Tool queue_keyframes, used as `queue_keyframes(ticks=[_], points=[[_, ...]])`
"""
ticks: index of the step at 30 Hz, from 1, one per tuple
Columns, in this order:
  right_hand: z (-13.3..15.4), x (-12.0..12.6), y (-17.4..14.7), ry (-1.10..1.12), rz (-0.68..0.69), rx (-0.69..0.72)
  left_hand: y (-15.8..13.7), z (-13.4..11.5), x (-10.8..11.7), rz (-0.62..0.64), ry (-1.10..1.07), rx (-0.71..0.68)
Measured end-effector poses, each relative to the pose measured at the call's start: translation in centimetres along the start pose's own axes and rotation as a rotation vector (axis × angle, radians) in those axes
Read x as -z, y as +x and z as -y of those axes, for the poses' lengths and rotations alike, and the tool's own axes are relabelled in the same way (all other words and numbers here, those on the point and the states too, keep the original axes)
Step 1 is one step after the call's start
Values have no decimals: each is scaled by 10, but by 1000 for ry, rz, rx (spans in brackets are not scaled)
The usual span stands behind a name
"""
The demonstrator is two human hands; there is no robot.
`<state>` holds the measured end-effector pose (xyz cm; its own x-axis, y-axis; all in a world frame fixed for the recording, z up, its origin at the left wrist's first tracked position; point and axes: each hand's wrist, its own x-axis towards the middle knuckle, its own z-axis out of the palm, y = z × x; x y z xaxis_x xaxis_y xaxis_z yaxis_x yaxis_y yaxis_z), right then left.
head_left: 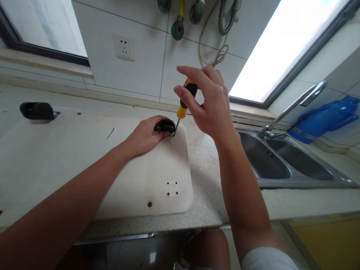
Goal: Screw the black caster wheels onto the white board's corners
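Note:
A white board (130,176) with rounded corners lies flat on the counter. My left hand (144,135) is closed around a black caster wheel (167,126) near the board's far right corner. Above it, my right hand (213,98) has its thumb and fingers loosely around the handle of a yellow and black screwdriver (182,107). The screwdriver stands nearly upright, slightly tilted, with its tip down at the caster's mounting plate. Whether a screw sits under the tip is too small to tell. Another black caster (38,111) stands at the board's far left.
Several small holes (172,188) mark the board's near right corner. To the right are a double steel sink (264,158), a faucet (291,112) and a blue jug-like container (325,119). A wall socket (123,47), pipe fittings (178,29) and a hose (227,17) are behind.

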<state>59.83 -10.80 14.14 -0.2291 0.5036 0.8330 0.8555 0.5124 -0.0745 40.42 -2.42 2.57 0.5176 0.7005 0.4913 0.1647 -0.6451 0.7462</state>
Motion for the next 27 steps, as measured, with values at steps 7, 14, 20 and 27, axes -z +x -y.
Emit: queue_keyframes(ticks=[7,14,20,27], points=[[0,5,-1,-77,-53,-7,0,2,-1,0,2,-5],[14,19,-1,20,208,-4,0,1,-1,6,-18,-3],[11,2,-3,-136,-41,-86,0,3,-1,-6,-8,-5],[6,8,-3,66,143,-67,0,0,0,7,13,2]])
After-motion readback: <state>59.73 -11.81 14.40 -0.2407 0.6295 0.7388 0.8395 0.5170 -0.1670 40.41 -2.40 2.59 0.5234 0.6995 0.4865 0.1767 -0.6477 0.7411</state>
